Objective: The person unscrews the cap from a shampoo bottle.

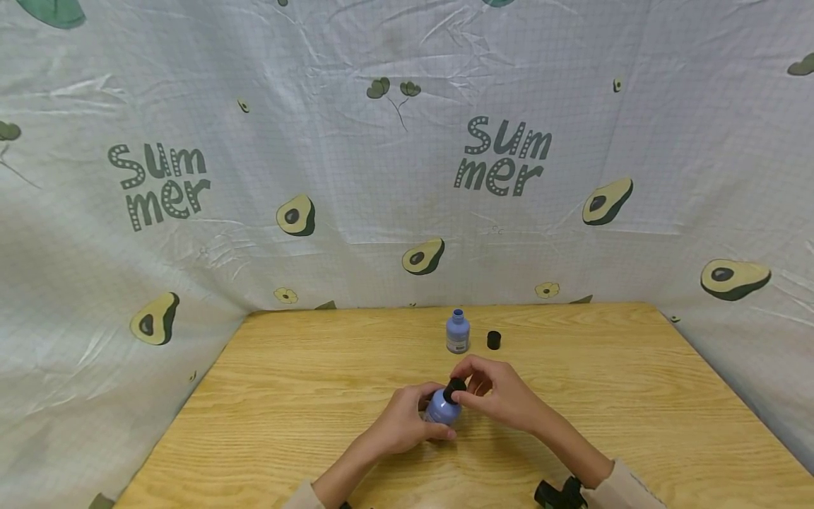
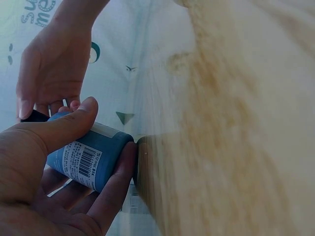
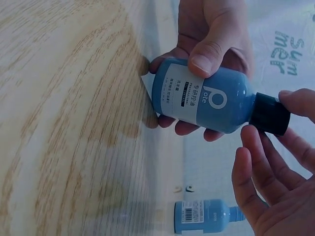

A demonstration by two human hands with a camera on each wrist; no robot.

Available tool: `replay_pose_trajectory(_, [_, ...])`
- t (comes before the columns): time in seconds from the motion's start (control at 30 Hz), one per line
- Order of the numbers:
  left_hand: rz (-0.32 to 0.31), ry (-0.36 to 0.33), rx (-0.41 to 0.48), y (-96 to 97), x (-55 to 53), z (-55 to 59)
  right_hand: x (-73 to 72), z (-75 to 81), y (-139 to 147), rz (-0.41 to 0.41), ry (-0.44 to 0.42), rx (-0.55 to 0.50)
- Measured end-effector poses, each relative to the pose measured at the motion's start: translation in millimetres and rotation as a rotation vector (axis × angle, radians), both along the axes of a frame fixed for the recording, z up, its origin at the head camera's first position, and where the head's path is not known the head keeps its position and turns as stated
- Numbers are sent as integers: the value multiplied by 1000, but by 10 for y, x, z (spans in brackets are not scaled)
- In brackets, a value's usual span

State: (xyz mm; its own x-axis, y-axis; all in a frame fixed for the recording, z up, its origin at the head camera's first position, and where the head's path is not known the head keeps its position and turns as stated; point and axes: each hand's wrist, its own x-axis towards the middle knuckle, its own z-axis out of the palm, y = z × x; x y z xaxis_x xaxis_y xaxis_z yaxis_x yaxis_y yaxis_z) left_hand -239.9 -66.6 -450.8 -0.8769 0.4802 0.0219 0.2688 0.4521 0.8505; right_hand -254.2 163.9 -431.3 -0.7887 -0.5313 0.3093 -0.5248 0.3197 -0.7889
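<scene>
The blue bottle [image 1: 441, 408] is leaning low over the table [image 1: 305, 375]; whether base is touching, I can't tell. Its long axis is running from L hand [image 1: 405, 422] up toward R hand [image 1: 502, 393]. L hand is gripping the body w/ fingers bent around it; R hand, nearer to the black cap [image 1: 453, 387] on the neck, is pinching this cap. Farther off, 2nd bottle [image 1: 458, 334] is standing uncapped, w/ loose cap [image 1: 494, 340] near its right

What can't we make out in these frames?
- Head: lettering on the held bottle, too small and partly covered by the left hand.
- Left wrist: most of the black cap, behind the left hand.
- Right wrist: mouth end of the standing bottle, behind the right hand.
</scene>
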Motion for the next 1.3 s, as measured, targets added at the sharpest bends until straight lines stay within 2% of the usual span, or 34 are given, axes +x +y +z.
replay_pose_trajectory(0.3, [-3, 4, -5, 1, 3, 2, 18, 21, 3, 30, 7, -6])
replay_pose_trajectory(0.57, [3, -12, -2, 3, 13, 13, 10, 5, -21, -39, -29, 35])
replay_pose_trajectory(0.7, [5, -12, -1, 2, 16, 11, 0, -4, -22, -45, -35, 21])
replay_pose_trajectory(1.07, [4, -15, 9, 0, 14, 9, 8, 9, -14, -15, 6, 5])
replay_pose_trajectory(1.3, [10, -21, 8, 6, 9, 6, 11, 4, -9, 6, -8, -3])
